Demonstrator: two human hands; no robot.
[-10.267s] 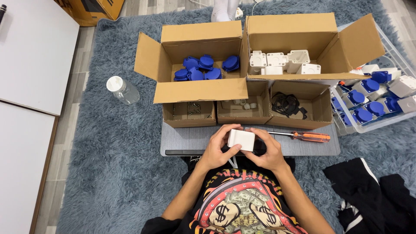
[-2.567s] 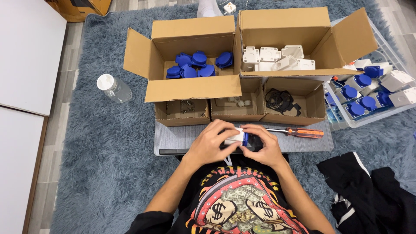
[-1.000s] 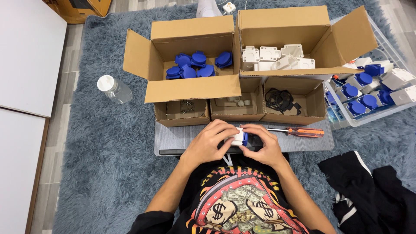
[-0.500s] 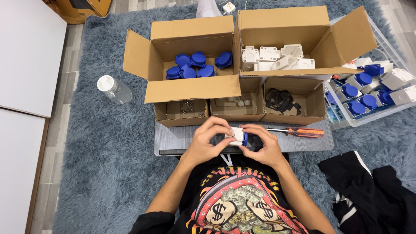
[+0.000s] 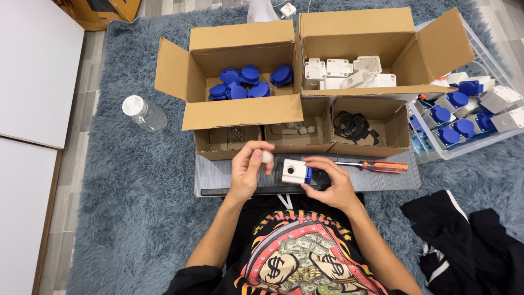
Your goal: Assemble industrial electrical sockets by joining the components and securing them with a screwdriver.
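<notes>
Five cardboard boxes (image 5: 245, 112), one screwdriver (image 5: 376, 166)

We see five open brown cardboard boxes – two large boxes (image 5: 243, 112) behind, three small boxes (image 5: 297, 145) in front; another brown box (image 5: 103, 11) top-left.

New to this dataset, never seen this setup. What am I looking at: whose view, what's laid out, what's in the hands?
There is no machine: a seated person works with bare hands, filmed by a camera on their head looking down. The right hand holds a small white box with a blue part on its side. The left hand pinches a small white piece. Under them lies a grey board on a blue-grey rug, with an orange-handled screwdriver. Behind stand open cardboard boxes: one of blue caps, one of white housings, smaller ones of small parts. At right, a clear bin of white-and-blue units.
</notes>
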